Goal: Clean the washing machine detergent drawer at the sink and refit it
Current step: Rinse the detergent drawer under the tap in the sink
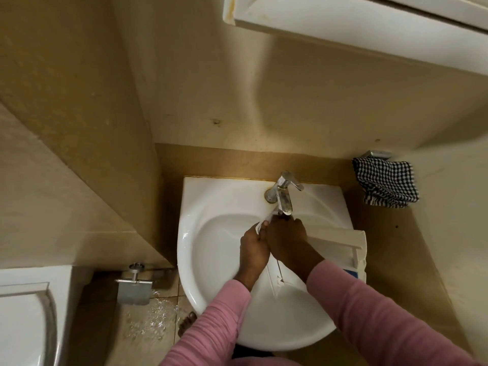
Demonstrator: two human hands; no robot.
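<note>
The white detergent drawer (pixel 336 240) lies across the right side of the white sink (pixel 208 233), its front panel hanging over the right rim. A thin white insert piece (pixel 264 221) is held up under the chrome tap (pixel 284 192). My left hand (pixel 253 249) grips the lower end of this piece. My right hand (pixel 287 239) is closed over it just below the spout, hiding most of it. Both arms wear pink sleeves. I cannot tell whether water is running.
A black-and-white checked cloth (pixel 386 182) hangs on the wall to the right. A metal paper holder (pixel 134 286) sticks out at the lower left, above a wet tiled floor (pixel 153 318). A toilet (pixel 23 320) sits far left, a white cabinet (pixel 369 25) overhead.
</note>
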